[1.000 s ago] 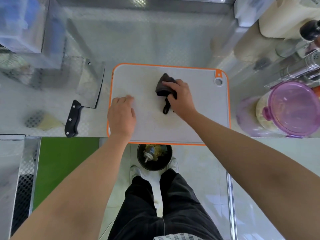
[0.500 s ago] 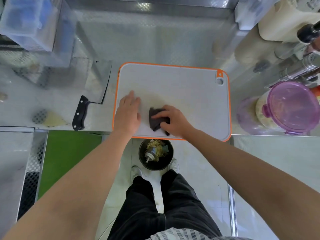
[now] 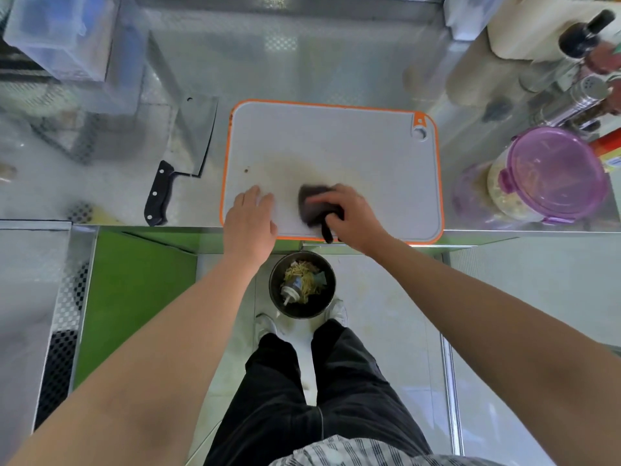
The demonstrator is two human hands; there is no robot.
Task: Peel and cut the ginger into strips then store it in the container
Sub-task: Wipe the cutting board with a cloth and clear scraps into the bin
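Under purple lid (image 3: 556, 173), pale ginger strips (image 3: 503, 193)

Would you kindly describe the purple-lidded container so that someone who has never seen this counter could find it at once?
Start at the orange-rimmed grey cutting board in the middle of the steel counter and look just past its right edge. There stands a round clear container holding pale shreds. Its translucent purple lid sets it apart from the metal shaker and dark-capped bottle behind it.

head-worn view, looking steeply down, counter (image 3: 302, 62) close below
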